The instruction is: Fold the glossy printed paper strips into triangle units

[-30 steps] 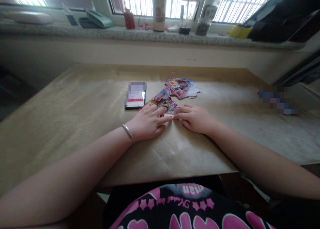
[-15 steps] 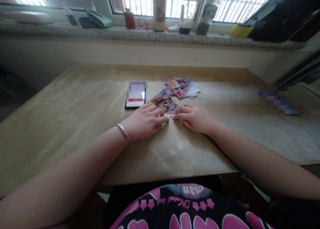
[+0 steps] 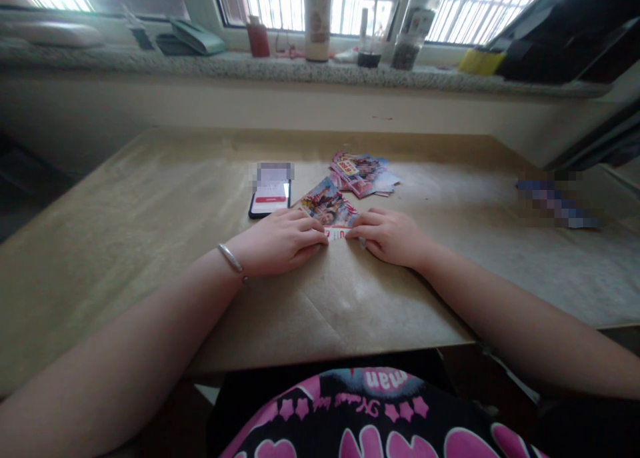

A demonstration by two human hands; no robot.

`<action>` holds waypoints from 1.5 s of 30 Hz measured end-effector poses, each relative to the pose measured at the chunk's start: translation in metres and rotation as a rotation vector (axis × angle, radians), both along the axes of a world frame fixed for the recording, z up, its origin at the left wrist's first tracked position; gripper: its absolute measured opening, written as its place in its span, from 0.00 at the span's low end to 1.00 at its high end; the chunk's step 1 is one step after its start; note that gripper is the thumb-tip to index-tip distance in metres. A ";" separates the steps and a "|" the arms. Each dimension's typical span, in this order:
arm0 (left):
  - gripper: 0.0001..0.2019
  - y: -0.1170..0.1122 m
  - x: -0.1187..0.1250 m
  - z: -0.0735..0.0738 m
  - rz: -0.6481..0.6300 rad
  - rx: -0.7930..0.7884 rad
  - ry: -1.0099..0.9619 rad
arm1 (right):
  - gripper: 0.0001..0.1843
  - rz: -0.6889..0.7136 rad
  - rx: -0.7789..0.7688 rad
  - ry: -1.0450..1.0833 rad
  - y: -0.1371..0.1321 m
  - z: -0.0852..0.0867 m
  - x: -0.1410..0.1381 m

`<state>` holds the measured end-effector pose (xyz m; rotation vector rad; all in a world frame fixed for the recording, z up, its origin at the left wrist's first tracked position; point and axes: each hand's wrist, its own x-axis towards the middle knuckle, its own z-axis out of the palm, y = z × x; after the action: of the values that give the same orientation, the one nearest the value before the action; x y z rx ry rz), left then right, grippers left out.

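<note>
A colourful printed paper point(image 3: 327, 203), with its upper part coming to a point and a white strip with red lettering along its near edge, lies on the table between my hands. On its left side, my left hand point(image 3: 280, 241) rests palm down, fingers together and pressed to the near left corner. The fingertips of my right hand point(image 3: 387, 237) pinch the near right corner, the thumb tucked partly out of sight. Just beyond the paper sits a loose pile of similar printed papers point(image 3: 365, 173). A phone point(image 3: 271, 201) with a lit screen lies by my left hand.
The table point(image 3: 150, 245) has a pale brown cover. At the far right lies a blurred blue item point(image 3: 557, 205). Bottles, including a red one point(image 3: 258, 37), and a yellow object point(image 3: 481, 61) line the speckled windowsill point(image 3: 225, 65) beyond.
My left hand has slid a little left along the paper's near edge, uncovering more of the picture and the white strip. My right hand has stayed nearly in place.
</note>
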<state>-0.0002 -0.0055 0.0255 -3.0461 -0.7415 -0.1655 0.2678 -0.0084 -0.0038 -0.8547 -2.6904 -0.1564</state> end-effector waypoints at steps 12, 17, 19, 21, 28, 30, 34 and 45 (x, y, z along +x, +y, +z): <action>0.15 0.002 -0.006 0.004 -0.002 -0.055 -0.002 | 0.16 0.003 -0.001 0.010 0.000 -0.001 0.000; 0.15 0.002 -0.008 0.009 -0.015 -0.067 -0.004 | 0.16 -0.008 -0.002 0.015 0.000 -0.001 0.000; 0.16 0.002 -0.009 0.011 -0.018 -0.065 -0.003 | 0.17 -0.005 0.003 0.011 0.000 -0.001 0.000; 0.16 0.003 -0.010 0.013 -0.020 -0.077 0.000 | 0.17 -0.002 0.008 0.007 0.000 -0.001 0.001; 0.16 0.003 -0.013 0.015 0.003 -0.144 -0.021 | 0.17 0.003 0.009 0.020 0.001 -0.001 0.000; 0.15 0.003 -0.014 0.015 0.001 -0.149 -0.028 | 0.17 0.003 0.005 0.022 0.001 -0.001 0.000; 0.16 0.004 -0.015 0.014 -0.026 -0.149 -0.030 | 0.17 -0.002 0.002 0.016 0.000 -0.001 0.000; 0.17 0.000 -0.018 0.017 0.028 -0.154 -0.002 | 0.16 -0.006 0.010 0.016 0.001 -0.003 0.002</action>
<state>-0.0180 -0.0051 0.0428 -3.1780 -0.8352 -0.1171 0.2694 -0.0073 -0.0068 -0.8579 -2.6700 -0.1642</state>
